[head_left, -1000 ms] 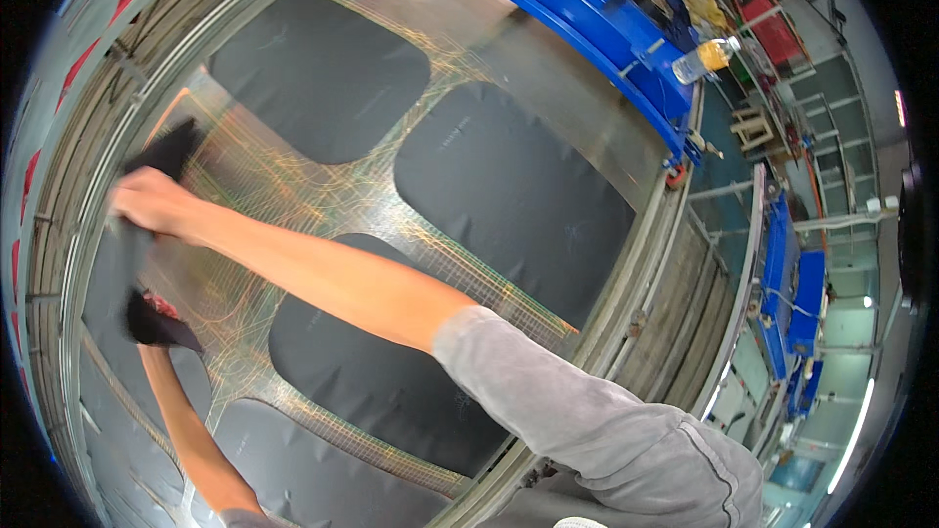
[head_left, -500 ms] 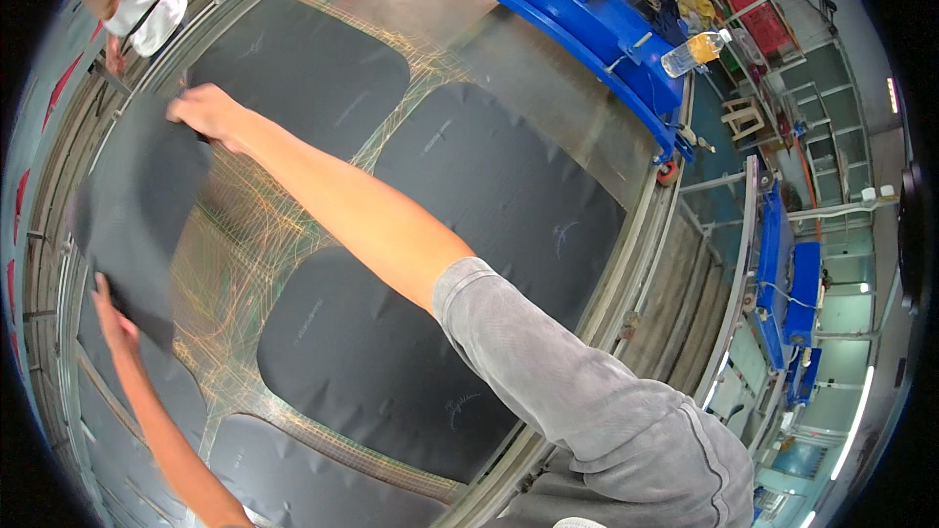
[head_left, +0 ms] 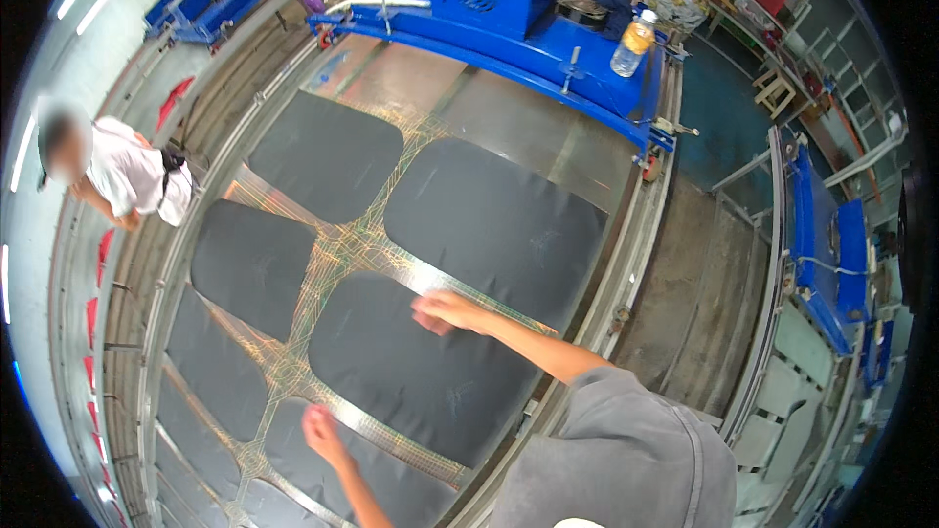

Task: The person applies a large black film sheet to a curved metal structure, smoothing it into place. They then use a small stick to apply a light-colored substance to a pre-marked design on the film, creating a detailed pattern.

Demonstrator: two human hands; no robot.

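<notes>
Above a dark panel in the middle of the table, my right hand is loosely curled, with nothing visible in it. Nearer to me, my left hand is over another dark panel; motion smears its fingers. Beyond them, on the left, one dark rounded panel lies flat, apart from both hands. Further dark panels lie at the far left and far right. Between the panels, thin yellow and green lines cross the shiny table surface.
A blue wheeled machine frame spans the far end of the table, with a plastic bottle standing on it. Metal rails run along the table sides. Past the left rail stands a person in white. A wooden stool is at the right.
The dark panel that both hands held raised on the left now lies flat on the table. Both hands have let go and drawn back toward me and rightward. The view has shifted.
</notes>
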